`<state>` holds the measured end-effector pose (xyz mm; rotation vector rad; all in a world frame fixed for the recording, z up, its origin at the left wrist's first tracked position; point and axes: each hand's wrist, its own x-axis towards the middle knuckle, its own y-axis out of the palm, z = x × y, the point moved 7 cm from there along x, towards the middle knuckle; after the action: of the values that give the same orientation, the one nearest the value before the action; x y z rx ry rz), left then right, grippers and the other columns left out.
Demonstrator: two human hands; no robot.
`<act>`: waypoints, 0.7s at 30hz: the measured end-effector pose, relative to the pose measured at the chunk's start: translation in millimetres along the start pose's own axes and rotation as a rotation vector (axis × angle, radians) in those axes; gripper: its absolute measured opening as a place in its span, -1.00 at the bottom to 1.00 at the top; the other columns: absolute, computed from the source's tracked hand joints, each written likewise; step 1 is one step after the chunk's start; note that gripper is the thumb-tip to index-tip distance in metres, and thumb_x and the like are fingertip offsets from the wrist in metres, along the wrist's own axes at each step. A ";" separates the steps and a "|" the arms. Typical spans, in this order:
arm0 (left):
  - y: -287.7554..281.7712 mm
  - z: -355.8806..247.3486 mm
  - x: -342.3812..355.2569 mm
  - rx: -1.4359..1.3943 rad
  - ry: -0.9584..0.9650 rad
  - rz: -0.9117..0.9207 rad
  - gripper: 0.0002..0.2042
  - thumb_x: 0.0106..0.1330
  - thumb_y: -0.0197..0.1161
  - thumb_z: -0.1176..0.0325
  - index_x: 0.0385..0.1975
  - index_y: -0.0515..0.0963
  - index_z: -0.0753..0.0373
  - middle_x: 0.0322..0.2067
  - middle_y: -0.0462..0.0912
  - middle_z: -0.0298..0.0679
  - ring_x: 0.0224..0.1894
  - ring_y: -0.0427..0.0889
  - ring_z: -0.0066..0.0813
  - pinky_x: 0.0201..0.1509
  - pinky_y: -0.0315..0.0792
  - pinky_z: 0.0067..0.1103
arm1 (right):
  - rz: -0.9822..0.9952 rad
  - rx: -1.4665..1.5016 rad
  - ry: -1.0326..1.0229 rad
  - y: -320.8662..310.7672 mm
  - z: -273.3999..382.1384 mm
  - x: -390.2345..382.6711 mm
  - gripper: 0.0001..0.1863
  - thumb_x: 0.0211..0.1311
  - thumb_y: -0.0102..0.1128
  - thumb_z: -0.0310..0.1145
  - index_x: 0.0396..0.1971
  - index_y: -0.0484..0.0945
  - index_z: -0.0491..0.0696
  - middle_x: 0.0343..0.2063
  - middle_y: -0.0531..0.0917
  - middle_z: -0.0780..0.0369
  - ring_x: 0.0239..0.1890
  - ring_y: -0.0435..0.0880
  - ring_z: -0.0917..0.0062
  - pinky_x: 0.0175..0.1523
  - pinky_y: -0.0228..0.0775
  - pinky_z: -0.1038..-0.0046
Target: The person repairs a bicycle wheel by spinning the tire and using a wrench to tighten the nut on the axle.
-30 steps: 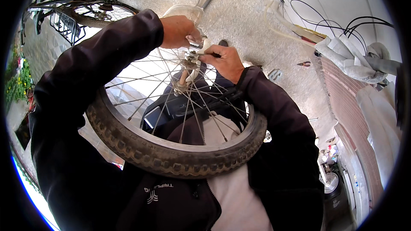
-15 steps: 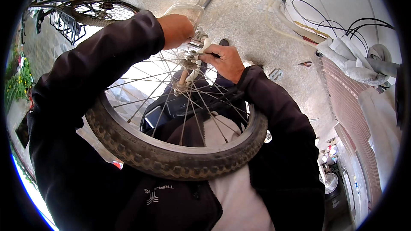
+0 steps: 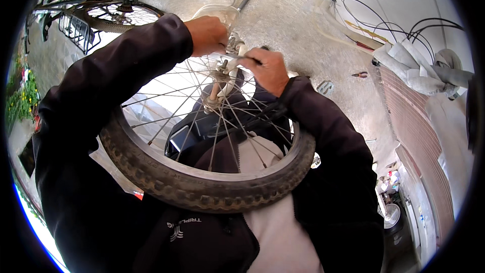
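A bicycle wheel (image 3: 212,192) with a worn knobby tyre stands against my torso, its spokes running to the hub (image 3: 221,77). At the axle end, my right hand (image 3: 268,69) is closed in a pinch around a thin, pale metal piece (image 3: 231,60), blurred and mostly covered by the fingers. My left hand (image 3: 208,36) is curled just beyond the hub, beside the metal parts (image 3: 235,44) above the axle. Its fingertips are largely hidden, so what they grip cannot be made out. Past the left hand shows a bar with a dark grip (image 3: 243,3).
Another bicycle (image 3: 113,12) with a black basket lies at the far left. Pliers (image 3: 359,75) rest on the concrete floor to the right, near a small pale item (image 3: 325,88). Grey cloth-like sheeting (image 3: 411,68) and black cables (image 3: 434,21) line the right wall.
My right fingers have shifted slightly at the axle end, and the pale metal piece now shows between the hands. My left hand and the wheel have barely moved.
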<state>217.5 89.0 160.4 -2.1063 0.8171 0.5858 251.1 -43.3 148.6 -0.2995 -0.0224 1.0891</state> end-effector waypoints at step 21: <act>9.3 -8.5 -11.4 0.128 0.170 0.016 -0.92 0.06 0.21 0.43 -0.51 0.60 0.28 -0.59 0.56 -0.03 -0.43 0.59 -0.04 -0.35 0.43 -0.32 | 0.059 0.107 0.129 7.2 -12.1 -1.9 -0.83 0.08 0.31 -0.40 -0.44 0.58 -0.19 -0.63 0.57 0.16 -0.61 0.41 0.65 -0.48 0.28 0.54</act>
<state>204.2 81.6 167.9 -2.0529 0.9415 0.3559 245.9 -44.7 135.3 -0.2746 0.1603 1.1239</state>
